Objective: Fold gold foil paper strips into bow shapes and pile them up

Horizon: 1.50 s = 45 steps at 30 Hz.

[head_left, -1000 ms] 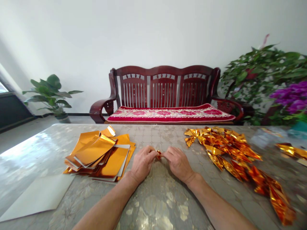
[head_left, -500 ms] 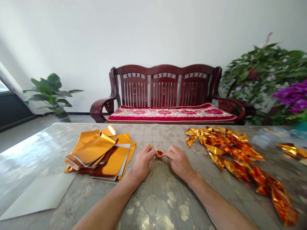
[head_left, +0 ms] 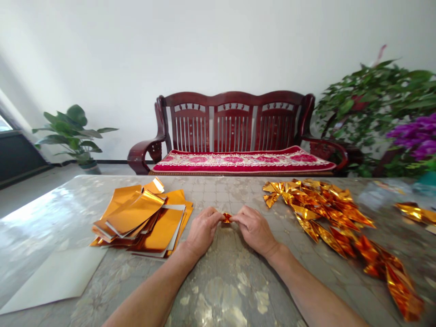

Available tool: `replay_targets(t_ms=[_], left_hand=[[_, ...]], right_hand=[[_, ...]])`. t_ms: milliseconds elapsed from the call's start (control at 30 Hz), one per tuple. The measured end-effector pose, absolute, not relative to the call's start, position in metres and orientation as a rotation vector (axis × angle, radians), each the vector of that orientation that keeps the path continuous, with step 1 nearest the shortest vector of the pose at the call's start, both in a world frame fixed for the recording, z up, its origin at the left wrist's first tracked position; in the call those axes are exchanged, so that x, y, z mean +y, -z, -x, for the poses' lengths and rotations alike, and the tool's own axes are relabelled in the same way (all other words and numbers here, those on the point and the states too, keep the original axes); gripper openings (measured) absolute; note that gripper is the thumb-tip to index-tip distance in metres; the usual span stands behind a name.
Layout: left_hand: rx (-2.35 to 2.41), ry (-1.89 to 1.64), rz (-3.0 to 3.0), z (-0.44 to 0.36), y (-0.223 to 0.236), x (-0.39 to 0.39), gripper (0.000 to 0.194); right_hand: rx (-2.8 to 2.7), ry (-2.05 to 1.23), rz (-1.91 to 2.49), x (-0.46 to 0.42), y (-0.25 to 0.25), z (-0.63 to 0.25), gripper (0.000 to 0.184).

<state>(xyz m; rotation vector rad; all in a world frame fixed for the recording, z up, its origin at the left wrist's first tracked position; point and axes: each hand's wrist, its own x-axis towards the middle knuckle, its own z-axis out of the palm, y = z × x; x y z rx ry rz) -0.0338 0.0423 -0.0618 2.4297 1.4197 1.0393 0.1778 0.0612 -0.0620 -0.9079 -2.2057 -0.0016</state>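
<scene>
- Head view: L hand [head_left: 204,229] is gripping one end of small foil pc [head_left: 226,218] btwn thumb & fingers, other fingers curling in.
- R hand [head_left: 255,230] is pinching the opposite end of small foil pc, also w/ fingers curling in.
- Small foil pc is showing orange-gold & shiny in the gap btwn both hands, near the ctr of the tabletop [head_left: 221,286]; its ends are hiding under the fingertips, so full shape is not showing.
- Foil sheet pile [head_left: 139,220] is lying L of L hand, sheets overlapping at mixed angles, some pale undersides & edges showing.
- Pale sheet [head_left: 56,277] is lying flat nearer the wearer, at the L side of the tabletop, its upper R corner reaching the pile's lower L edge.
- Folded foil pcs [head_left: 323,204] are lying heaped R of R hand, pinched & flared, w/ a line of them trailing toward the lower R.
- Clear plastic [head_left: 381,194] is sitting beyond the heap, far R; another foil pc [head_left: 413,212] is lying just beside it, nearer the wearer.
- Wooden bench [head_left: 232,125] is standing behind the tabletop, w/ red patterned mat [head_left: 238,161] covering its seat.
- Potted plant [head_left: 76,131] is standing on the floor, back L; leafy plant [head_left: 371,100] & purple flowers [head_left: 413,136] are filling the R side.
</scene>
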Motion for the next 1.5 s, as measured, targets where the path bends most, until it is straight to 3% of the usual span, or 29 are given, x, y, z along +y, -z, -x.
replay_targets(t_ms=[333,700,933,1167,1500], left_hand=[[1.492,-1.031,-2.413,0.035,0.064,0.044,0.020],[1.520,-1.072,-2.185,0.033,0.061,0.043,0.011],[1.669,-0.791,-2.279,0.039,0.059,0.048,0.021],[1.673,-0.692,-2.379,0.036,0.055,0.042,0.023],[1.683,-0.677,-2.464,0.031,0.055,0.039,0.025]], right_hand=[[-2.255,0.149,0.900,0.060,0.060,-0.176,0.024],[-2.185,0.003,1.009,0.062,0.060,-0.178,0.021],[-2.226,0.006,1.081,0.062,0.061,-0.177,0.027],[-2.280,-0.002,1.235,0.059,0.059,-0.175,0.030],[-2.280,0.088,1.118,0.056,0.060,-0.173,0.028]])
